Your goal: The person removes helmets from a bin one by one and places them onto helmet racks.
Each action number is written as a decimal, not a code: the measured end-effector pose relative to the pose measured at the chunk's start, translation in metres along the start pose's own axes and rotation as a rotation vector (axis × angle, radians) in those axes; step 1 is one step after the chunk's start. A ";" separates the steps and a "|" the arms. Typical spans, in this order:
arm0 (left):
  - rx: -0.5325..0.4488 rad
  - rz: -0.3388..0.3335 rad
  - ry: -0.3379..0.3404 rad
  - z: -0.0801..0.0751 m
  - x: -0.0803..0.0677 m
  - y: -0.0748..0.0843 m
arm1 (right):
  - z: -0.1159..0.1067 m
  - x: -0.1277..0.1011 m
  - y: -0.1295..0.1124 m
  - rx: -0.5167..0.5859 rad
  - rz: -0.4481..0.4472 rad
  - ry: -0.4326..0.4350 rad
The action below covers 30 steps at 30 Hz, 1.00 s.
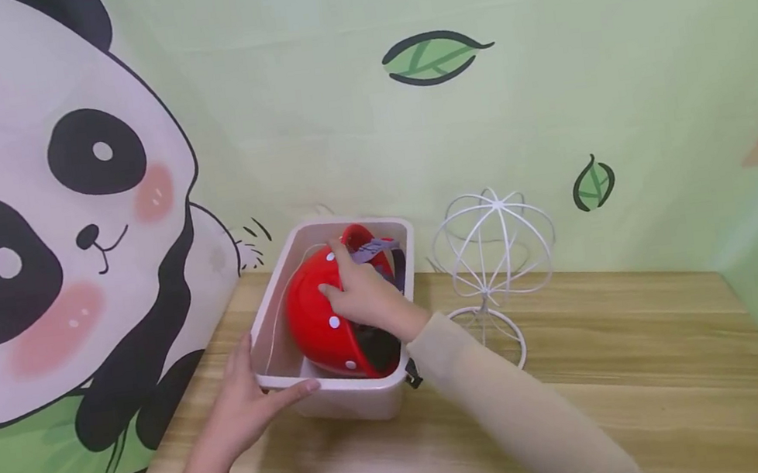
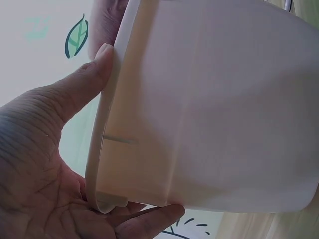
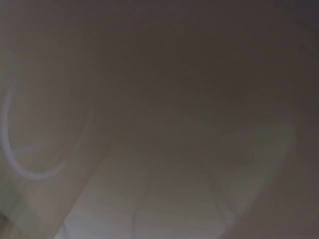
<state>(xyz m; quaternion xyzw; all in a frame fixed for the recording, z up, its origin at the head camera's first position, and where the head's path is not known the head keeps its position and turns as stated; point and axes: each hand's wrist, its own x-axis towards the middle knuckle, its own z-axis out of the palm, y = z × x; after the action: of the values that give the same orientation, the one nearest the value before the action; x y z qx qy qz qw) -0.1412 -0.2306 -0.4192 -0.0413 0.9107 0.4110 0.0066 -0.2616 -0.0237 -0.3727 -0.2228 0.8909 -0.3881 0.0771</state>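
Note:
A red helmet (image 1: 313, 306) with white dots lies on its side in a white plastic bin (image 1: 360, 381), its dark inside facing right. A greyish strap (image 1: 375, 249) shows near its upper edge. Over the helmet's edge, my right hand (image 1: 367, 292) holds it, thumb and one finger on the red shell; the other fingers are hidden. My left hand (image 1: 239, 401) grips the bin's near left corner, with the thumb on the rim. In the left wrist view that thumb (image 2: 102, 59) meets the rim and other fingers reach along the side. The right wrist view is dark and blurred.
A white wire stand (image 1: 502, 246) with a round cage top and ring base stands right of the bin on the wooden table (image 1: 611, 366). Behind the table hangs a green backdrop (image 1: 309, 119) printed with leaves and a panda.

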 end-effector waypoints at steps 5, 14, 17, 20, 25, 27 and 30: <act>-0.011 0.020 0.006 0.001 0.001 0.004 | 0.010 -0.002 0.000 -0.054 -0.070 0.127; -0.009 0.024 -0.008 0.002 0.004 0.007 | -0.001 -0.005 0.000 -0.164 -0.021 0.145; -0.014 0.032 -0.006 0.002 0.003 0.006 | -0.008 -0.004 0.005 -0.102 -0.053 0.153; -0.013 0.028 -0.010 0.001 0.002 0.004 | -0.015 -0.005 0.012 -0.024 -0.097 0.208; -0.027 0.054 -0.004 0.000 -0.001 -0.001 | -0.033 -0.017 0.014 0.231 -0.170 0.268; -0.042 0.082 0.001 0.000 -0.001 -0.002 | -0.042 -0.024 0.010 0.333 -0.204 0.277; -0.055 0.108 0.001 0.000 0.000 -0.003 | -0.053 -0.037 0.003 0.450 -0.267 0.296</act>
<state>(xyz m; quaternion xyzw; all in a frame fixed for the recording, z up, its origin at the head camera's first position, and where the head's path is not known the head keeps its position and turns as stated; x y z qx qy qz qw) -0.1408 -0.2320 -0.4215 0.0075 0.9000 0.4354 -0.0171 -0.2460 0.0300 -0.3396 -0.2563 0.7470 -0.6107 -0.0581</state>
